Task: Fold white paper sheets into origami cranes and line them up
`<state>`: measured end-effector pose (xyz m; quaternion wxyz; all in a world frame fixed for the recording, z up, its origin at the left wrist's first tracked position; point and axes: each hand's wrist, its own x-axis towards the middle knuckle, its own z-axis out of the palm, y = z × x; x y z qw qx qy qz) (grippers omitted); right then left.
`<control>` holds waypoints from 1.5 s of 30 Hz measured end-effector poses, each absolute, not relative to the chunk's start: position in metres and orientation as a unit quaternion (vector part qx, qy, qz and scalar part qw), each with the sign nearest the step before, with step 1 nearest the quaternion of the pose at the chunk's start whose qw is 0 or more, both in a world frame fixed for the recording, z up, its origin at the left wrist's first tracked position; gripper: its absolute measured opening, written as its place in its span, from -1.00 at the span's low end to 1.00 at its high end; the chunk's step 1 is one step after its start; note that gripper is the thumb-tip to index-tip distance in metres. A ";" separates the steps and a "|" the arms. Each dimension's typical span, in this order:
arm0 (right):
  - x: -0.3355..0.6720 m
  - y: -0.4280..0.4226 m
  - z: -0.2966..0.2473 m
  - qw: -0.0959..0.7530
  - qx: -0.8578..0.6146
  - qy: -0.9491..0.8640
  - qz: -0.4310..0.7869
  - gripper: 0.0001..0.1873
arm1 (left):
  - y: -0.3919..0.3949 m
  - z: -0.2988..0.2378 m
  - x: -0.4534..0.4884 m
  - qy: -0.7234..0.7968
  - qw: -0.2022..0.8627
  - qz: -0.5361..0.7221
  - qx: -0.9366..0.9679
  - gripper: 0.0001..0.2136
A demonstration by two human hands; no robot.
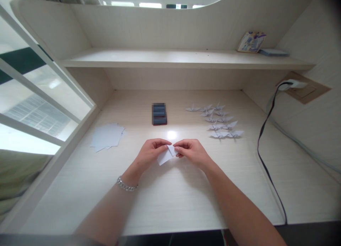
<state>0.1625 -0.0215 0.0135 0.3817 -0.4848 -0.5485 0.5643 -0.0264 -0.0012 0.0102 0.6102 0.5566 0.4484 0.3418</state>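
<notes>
Both hands meet over the desk point(170, 200) centre: left hand point(150, 152) and right hand point(192, 152) each pinch the same folded paper point(166, 154), fingers curled shut on it, thumbs on top. From my feed the paper sits just above the desk surface, between the two hands, partly folded with a white flap sticking out lower left. Bracelet point(126, 185) on the left wrist. Further out: loose sheets point(107, 136) stacked to the left, well apart from the hands; dark phone point(159, 114) beyond the hands, lying flat, screen blurred. Cranes point(217, 121) in a cluster to the right rear, roughly two rows. Black cable point(263, 146) runs down the right side from a wall plug point(293, 84). Shelf point(173, 59) above holds a small packet point(252, 42) at its right end.
</notes>
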 end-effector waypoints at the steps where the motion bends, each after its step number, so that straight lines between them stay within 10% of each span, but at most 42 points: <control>1: 0.162 -0.021 0.013 0.383 -0.484 -0.547 0.566 -0.80 | -0.001 0.010 -0.027 0.450 0.609 0.341 0.558 -0.83; 45: 0.150 -0.025 0.011 0.393 -0.502 -0.504 0.583 -0.77 | -0.004 0.016 -0.025 0.467 0.587 0.329 0.574 -0.76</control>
